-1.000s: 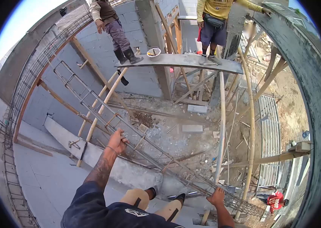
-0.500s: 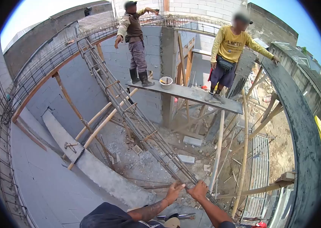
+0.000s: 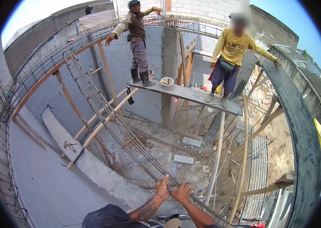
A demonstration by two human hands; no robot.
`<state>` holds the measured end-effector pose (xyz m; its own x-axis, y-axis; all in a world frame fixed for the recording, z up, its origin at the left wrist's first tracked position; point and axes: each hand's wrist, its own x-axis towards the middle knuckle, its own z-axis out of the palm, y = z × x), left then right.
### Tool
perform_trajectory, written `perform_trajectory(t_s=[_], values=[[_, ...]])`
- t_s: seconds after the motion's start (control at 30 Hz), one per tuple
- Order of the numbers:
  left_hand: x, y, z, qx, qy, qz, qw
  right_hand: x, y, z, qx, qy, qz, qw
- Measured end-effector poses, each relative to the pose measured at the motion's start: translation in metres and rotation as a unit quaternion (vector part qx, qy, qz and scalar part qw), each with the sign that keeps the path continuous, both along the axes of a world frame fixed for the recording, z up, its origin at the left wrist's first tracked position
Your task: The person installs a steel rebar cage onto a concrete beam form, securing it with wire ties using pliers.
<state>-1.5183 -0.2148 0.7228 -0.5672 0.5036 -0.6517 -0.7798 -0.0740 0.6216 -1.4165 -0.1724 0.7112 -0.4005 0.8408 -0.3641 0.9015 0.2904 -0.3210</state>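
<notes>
A long rebar cage [image 3: 124, 138] of thin bars and stirrups slants from the upper left down to my hands. My left hand [image 3: 162, 189] grips its near part, thumb pointing up along the bars. Just to the right, my right hand [image 3: 181, 192] is closed over the bars, its knuckles upward. Parts of the fingers of both hands are hidden behind the steel. The cage crosses above bamboo poles [image 3: 105, 121], and its far end reaches toward the wooden-edged beam form [image 3: 69, 57] at the upper left.
Two people, one in a brown vest [image 3: 137, 26] and one in a yellow shirt [image 3: 236, 45], stand on a plank [image 3: 191, 94] beside a bucket [image 3: 167, 82]. A hammer [image 3: 69, 144] lies on a left board. A long dark board [image 3: 306, 152] curves along the right. Rubble covers the ground below.
The cage's far end has swung left and slightly down, and my hands have shifted a little left with it. The person in the vest has stretched an arm farther left.
</notes>
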Motion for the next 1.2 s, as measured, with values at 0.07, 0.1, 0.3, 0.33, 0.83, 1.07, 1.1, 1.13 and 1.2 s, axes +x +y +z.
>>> perform_trajectory(t_s=[0.07, 0.1, 0.3, 0.33, 0.83, 1.07, 1.1, 1.13, 1.2], values=[[-0.004, 0.002, -0.005, -0.028, -0.004, -0.006, 1.000, 0.009, 0.010, -0.005, -0.061, 0.033, 0.028, 0.997], [0.001, 0.005, -0.009, -0.028, -0.006, -0.003, 1.000, 0.031, 0.015, -0.005, -0.061, 0.031, 0.032, 0.997], [-0.005, 0.004, -0.006, -0.083, -0.002, -0.029, 0.996, 0.245, 0.018, -0.084, 0.024, 0.091, -0.105, 0.990], [-0.004, 0.005, 0.001, -0.083, 0.001, -0.038, 0.996, 0.258, 0.017, -0.088, -0.019, 0.037, -0.073, 0.996], [-0.024, 0.047, 0.065, -0.049, 0.043, -0.092, 0.994, 0.244, 0.045, -0.098, -0.042, -0.045, 0.043, 0.997], [-0.081, 0.114, 0.104, 0.067, 0.099, -0.158, 0.980, 0.197, 0.063, -0.030, 0.037, -0.019, -0.075, 0.996], [-0.097, 0.124, 0.116, 0.105, 0.077, -0.203, 0.971, 0.188, 0.071, -0.024, 0.050, -0.015, -0.079, 0.996], [-0.107, 0.126, 0.118, 0.143, 0.054, -0.246, 0.957, 0.181, 0.076, -0.019, 0.062, -0.012, -0.083, 0.995], [-0.109, 0.106, 0.111, 0.034, 0.324, -0.219, 0.920, 0.160, 0.088, -0.001, 0.068, -0.033, -0.095, 0.993]])
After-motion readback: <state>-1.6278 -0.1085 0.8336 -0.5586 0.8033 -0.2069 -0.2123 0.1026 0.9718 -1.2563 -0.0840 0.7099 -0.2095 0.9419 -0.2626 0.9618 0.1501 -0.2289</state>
